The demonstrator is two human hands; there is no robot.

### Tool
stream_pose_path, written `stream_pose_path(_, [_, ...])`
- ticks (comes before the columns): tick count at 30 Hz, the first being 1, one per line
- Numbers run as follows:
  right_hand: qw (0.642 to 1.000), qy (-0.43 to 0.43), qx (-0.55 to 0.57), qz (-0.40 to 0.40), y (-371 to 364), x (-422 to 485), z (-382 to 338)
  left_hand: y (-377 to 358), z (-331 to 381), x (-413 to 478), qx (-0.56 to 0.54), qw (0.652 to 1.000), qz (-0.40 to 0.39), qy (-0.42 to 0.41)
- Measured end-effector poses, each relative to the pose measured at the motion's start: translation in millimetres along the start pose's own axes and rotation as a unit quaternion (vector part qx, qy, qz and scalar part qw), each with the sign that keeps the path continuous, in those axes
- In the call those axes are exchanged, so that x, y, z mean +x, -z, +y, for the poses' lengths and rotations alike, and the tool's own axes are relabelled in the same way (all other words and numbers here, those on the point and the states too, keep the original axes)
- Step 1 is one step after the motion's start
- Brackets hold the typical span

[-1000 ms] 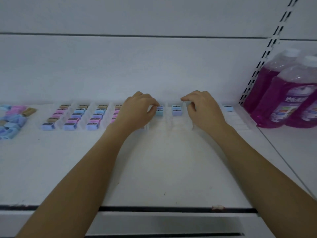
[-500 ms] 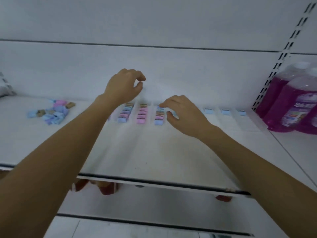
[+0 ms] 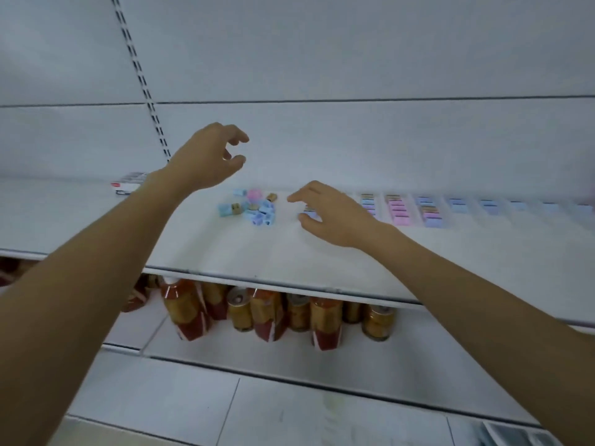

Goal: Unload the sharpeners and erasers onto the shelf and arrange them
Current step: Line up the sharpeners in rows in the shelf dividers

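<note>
A loose heap of small blue, pink and brown sharpeners (image 3: 254, 209) lies on the white shelf (image 3: 244, 249). To its right, erasers (image 3: 399, 210) stand in neat columns of blue, pink and brown, reaching toward the far right. My left hand (image 3: 209, 159) hovers in the air above and left of the heap, fingers loosely curled, holding nothing. My right hand (image 3: 328, 214) reaches leftward low over the shelf just right of the heap, fingers relaxed, covering the leftmost eraser columns. It holds nothing I can see.
A small white box with red print (image 3: 128, 185) sits at the back left of the shelf. Below, the lower shelf holds bottles and cans with red and gold labels (image 3: 267, 313). A perforated upright strip (image 3: 141, 78) runs up the back wall.
My view has swung left; the purple bottles are out of sight. Both hands left the eraser rows and moved left toward the sharpener heap, the left hand lifting into the air.
</note>
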State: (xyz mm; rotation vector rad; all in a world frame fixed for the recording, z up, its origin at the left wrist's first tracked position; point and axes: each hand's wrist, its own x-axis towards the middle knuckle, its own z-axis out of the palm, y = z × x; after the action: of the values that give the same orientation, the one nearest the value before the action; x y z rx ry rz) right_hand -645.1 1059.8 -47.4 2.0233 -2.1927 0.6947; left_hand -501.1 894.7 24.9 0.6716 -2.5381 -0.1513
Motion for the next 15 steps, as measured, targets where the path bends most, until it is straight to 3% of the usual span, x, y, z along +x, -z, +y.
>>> stream_pose_path(8, [0.995,-0.054,-0.013,-0.082,-32.2,70.3,-25.4,-15.1,-82.1,-29.8,-0.018,0.993,-0.101,0.057])
stream_pose_path(15, [0.981,-0.074,-0.048,-0.174,-64.4,120.2,-8.0,-69.9,-115.5,-8.9,-0.039,0.985,-0.162,0.052])
